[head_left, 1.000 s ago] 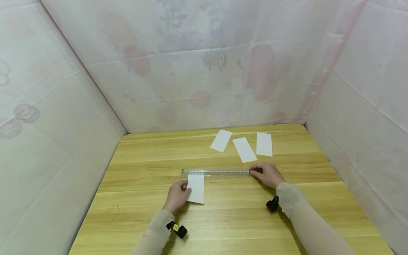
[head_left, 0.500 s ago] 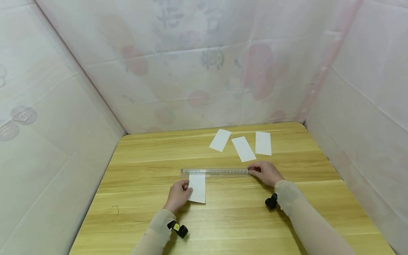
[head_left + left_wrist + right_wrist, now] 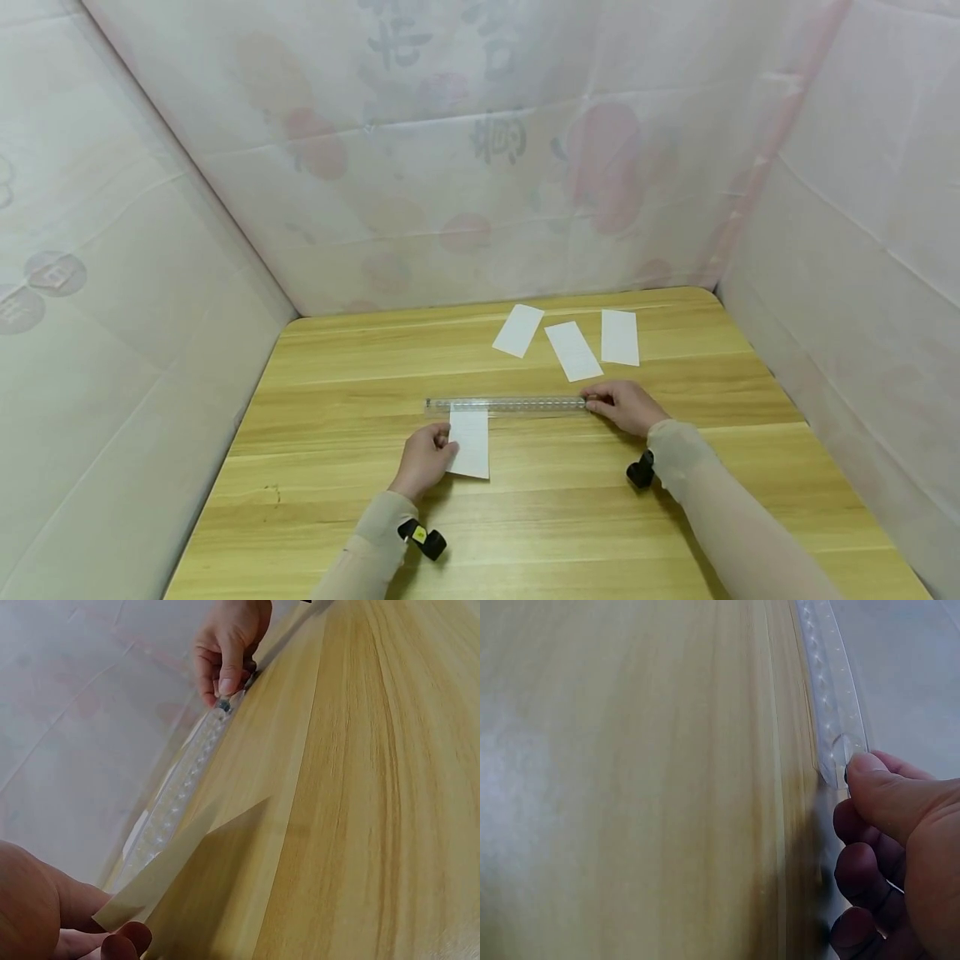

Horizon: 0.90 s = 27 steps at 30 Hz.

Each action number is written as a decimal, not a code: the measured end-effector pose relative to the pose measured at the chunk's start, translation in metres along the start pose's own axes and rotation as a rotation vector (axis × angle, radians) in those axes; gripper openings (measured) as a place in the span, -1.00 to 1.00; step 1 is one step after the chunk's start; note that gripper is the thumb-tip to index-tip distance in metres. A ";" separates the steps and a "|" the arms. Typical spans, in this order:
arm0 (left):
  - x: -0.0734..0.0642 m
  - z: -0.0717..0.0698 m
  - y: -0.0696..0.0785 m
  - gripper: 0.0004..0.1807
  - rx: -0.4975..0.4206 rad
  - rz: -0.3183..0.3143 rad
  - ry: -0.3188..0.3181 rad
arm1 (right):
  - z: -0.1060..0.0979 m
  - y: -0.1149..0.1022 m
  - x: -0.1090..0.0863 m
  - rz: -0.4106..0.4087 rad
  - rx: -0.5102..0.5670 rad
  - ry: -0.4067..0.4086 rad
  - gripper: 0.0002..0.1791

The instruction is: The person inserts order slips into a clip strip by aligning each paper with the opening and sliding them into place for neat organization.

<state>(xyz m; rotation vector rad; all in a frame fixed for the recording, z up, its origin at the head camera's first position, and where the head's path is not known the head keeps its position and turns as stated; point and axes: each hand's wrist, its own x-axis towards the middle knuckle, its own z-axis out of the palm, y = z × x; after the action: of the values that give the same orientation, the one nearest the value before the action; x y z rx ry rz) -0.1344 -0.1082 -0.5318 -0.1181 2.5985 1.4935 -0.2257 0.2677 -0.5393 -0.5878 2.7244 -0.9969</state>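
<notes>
Presently, left hand [image 3: 422, 461] pinches white card [image 3: 468, 447]; right hand [image 3: 630, 408] pinches clear strip [image 3: 534, 404]; three loose sheets [image 3: 573, 352] lie near far edge of table [image 3: 562, 521].

Pale printed sheeting [image 3: 405, 192] behind a wood-grain table [image 3: 570, 508]

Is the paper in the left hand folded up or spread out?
Spread out: the white paper in the left hand looks like a flat rectangle in the head view, no fold showing.

Clear plastic strip [image 3: 532, 406], mid-frame, head view: detail too small to tell. Bare left hand [image 3: 41, 915] cropped lower left, left wrist view.
</notes>
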 end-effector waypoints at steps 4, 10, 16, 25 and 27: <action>0.000 0.000 0.000 -0.58 0.001 0.005 0.002 | -0.001 0.000 0.001 -0.015 -0.004 -0.022 -0.70; 0.000 0.001 0.001 -0.57 -0.011 -0.008 0.001 | -0.003 -0.001 0.002 -0.008 -0.014 -0.039 -0.69; 0.000 0.002 0.001 -0.57 -0.016 -0.009 0.012 | -0.003 -0.001 0.003 -0.008 -0.028 -0.049 -0.72; -0.002 0.003 0.001 -0.56 -0.045 -0.024 0.032 | -0.003 -0.005 0.002 -0.083 -0.111 0.009 -0.76; -0.002 0.003 0.001 -0.57 -0.045 -0.022 0.035 | -0.002 -0.009 0.003 -0.105 -0.143 0.039 -0.74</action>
<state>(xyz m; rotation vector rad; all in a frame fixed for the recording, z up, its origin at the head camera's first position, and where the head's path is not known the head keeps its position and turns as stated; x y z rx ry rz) -0.1322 -0.1050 -0.5316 -0.1788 2.5824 1.5573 -0.2262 0.2613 -0.5317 -0.7507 2.8424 -0.8491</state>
